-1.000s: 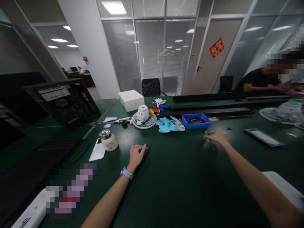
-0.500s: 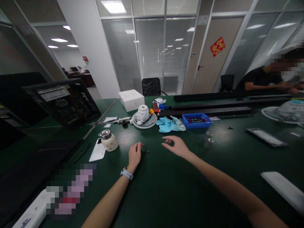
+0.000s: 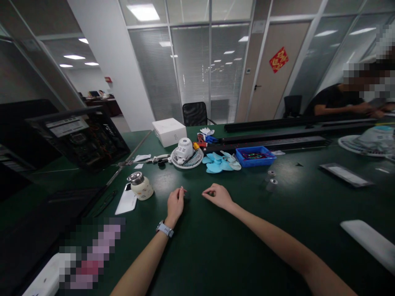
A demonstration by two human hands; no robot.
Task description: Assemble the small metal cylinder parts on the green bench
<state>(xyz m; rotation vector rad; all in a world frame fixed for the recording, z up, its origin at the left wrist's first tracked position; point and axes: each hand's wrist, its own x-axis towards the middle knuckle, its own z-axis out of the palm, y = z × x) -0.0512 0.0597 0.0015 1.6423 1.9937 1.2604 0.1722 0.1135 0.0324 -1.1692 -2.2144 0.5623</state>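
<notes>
My left hand is over the green table, with a watch on its wrist. Its fingers are curled together, and whatever they may hold is too small to make out. To the right, my right hand has thumb and forefinger brought together in a pinch; I cannot tell what is between them. A gap separates the two hands. Beyond them lie light blue fan blades and a white fan part with a round grille. A cream jar with a metal lid stands left of my left hand.
A blue tray holds small coloured parts. Two small metal cylinders stand to the right. At the back are a white box and long black bars. A white phone lies left. Another person sits far right.
My right hand has moved left and down toward my left hand, and its thumb and forefinger have closed. The small dark piece on the table beside my left hand no longer shows.
</notes>
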